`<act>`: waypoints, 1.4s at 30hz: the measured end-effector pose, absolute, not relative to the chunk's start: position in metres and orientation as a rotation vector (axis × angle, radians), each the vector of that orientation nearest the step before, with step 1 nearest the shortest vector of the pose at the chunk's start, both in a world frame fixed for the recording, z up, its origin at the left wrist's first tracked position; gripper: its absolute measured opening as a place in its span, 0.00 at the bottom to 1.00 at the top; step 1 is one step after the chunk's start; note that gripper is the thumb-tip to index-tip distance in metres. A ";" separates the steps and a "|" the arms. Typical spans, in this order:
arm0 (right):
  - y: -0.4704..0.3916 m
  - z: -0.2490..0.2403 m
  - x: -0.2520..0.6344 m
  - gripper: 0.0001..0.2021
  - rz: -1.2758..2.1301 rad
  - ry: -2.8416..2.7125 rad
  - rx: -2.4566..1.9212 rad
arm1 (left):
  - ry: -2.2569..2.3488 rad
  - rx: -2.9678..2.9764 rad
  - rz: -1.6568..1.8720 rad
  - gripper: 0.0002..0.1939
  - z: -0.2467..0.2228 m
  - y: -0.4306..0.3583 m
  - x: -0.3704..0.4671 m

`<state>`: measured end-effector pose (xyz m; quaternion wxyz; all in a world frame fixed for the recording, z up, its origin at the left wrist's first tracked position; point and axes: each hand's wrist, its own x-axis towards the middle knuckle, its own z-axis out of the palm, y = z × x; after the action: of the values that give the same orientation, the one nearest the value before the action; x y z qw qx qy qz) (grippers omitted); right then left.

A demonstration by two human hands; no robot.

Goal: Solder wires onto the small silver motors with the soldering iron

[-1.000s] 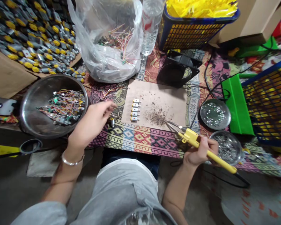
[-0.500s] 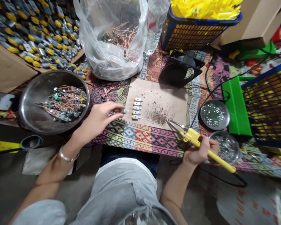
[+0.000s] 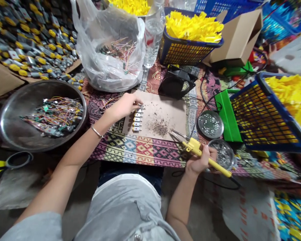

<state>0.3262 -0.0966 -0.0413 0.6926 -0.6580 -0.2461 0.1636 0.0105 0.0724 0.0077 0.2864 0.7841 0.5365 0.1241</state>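
Note:
My left hand (image 3: 127,105) is pinched at the top end of a row of small motors (image 3: 137,119). A small motor between its fingertips is mostly hidden by the fingers. The row has several silver motors with yellow ends, side by side on a sheet of brown cardboard (image 3: 177,107). Wrapped in my right hand (image 3: 199,160) is a yellow soldering gun (image 3: 193,146), its metal tip pointing left over the cardboard's lower right edge. Dark crumbs (image 3: 159,127) are scattered over the middle of the cardboard, just left of that tip.
A steel bowl (image 3: 8,124) of wired circuit boards stands left; behind it lies a heap of motors (image 3: 37,43). A plastic bag (image 3: 90,63), water bottle (image 3: 153,40) and black fan (image 3: 174,83) line the back. Two small dishes, one being (image 3: 210,124), and yellow-filled baskets (image 3: 248,117) are right.
My left hand has moved right and up from beside the row to its top end with the motor. The soldering gun stays in my right hand. The camera view has shifted.

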 end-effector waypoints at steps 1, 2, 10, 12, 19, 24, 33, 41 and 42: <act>-0.097 -0.041 0.326 0.19 0.365 -0.546 -1.471 | 1.421 2.119 0.322 0.14 0.007 0.069 0.009; -0.096 -0.040 0.326 0.18 0.365 -0.536 -1.470 | 1.409 2.146 0.326 0.14 0.006 0.066 0.008; -0.096 -0.041 0.325 0.19 0.388 -0.464 -1.473 | 1.439 2.249 0.381 0.19 -0.014 0.056 0.000; -0.099 -0.044 0.328 0.21 0.404 -0.442 -1.472 | 1.483 2.231 0.328 0.18 -0.011 0.050 0.002; -0.097 -0.068 0.341 0.26 0.472 -0.493 -1.480 | 1.565 2.360 0.265 0.34 -0.005 0.019 0.046; -0.096 -0.078 0.347 0.30 0.497 -0.396 -1.493 | 1.660 2.238 0.090 0.43 -0.013 0.004 0.067; -0.082 -0.063 0.346 0.32 0.288 -0.351 -1.403 | 1.670 2.257 0.315 0.41 -0.033 0.008 0.069; -0.072 -0.054 0.340 0.33 0.268 -0.271 -1.373 | 0.910 2.473 1.005 0.21 -0.017 -0.058 0.032; -0.071 -0.055 0.339 0.34 0.275 -0.288 -1.377 | 0.823 2.494 1.002 0.18 -0.021 -0.075 0.021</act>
<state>0.3393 -0.0712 -0.0553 0.7541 -0.6309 -0.1319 0.1261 0.0213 -0.0752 -0.0213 0.1644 0.8751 0.2889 0.3516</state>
